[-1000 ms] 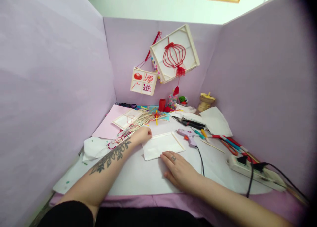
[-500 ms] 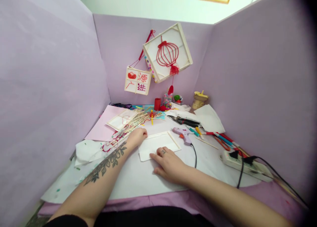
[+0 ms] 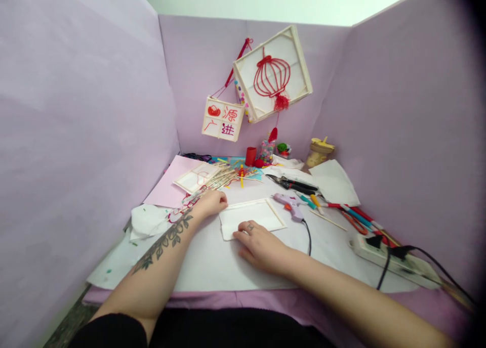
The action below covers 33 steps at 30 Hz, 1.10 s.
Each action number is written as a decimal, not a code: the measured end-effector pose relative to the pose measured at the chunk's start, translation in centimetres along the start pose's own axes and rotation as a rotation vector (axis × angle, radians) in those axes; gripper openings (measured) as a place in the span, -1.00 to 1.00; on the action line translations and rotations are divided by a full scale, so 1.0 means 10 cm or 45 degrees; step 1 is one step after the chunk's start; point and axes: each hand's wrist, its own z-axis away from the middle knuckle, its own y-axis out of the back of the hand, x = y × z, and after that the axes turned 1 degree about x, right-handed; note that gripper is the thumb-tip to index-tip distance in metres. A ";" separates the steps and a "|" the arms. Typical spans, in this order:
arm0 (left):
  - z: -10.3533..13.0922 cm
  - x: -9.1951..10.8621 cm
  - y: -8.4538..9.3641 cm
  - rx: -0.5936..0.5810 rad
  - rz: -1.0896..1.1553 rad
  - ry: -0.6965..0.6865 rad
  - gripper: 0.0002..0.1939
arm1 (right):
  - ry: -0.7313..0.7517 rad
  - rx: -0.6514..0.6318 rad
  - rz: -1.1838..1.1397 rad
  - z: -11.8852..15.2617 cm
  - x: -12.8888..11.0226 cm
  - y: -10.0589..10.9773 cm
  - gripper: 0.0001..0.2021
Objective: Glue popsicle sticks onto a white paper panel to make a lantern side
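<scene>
A small rectangular frame of pale sticks with white paper [image 3: 261, 212] lies flat on the white-covered table in front of me. My left hand [image 3: 212, 203] is closed at the frame's far left corner. Its curled fingers hide whatever may be between them. Across the near edge of the paper rests my right hand [image 3: 261, 247], a ring on one finger. Its fingers are bent a little, with the thumb apart from them. Just right of the frame lies a lilac hot glue gun [image 3: 291, 206] with a black cord.
Behind my left hand are a bundle of sticks [image 3: 218, 178] and another paper frame [image 3: 195, 178]. Black-handled cutters [image 3: 298, 185], markers [image 3: 315, 202] and a power strip [image 3: 395, 262] lie to the right. A lantern picture [image 3: 273, 77] hangs on the back panel.
The whole view has shifted, so the scene sits slightly farther right and higher. Both hands stay at the frame, with the right fingers drawn in slightly at its near edge.
</scene>
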 end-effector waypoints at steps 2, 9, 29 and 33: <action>0.02 -0.02 0.03 -0.022 -0.015 0.015 -0.81 | 0.000 0.001 -0.013 -0.03 -0.07 -0.04 -0.68; 0.03 0.02 0.01 -0.037 -0.075 0.020 -0.83 | -0.164 0.028 0.020 -0.06 -0.28 -0.20 -0.63; 0.03 0.02 -0.08 0.088 -0.141 -0.058 -0.82 | -0.065 -0.190 0.496 0.03 0.06 0.10 -0.80; 0.02 -0.04 -0.11 0.094 -0.013 -0.052 -0.84 | 0.077 -0.249 0.563 -0.11 0.07 0.03 -0.80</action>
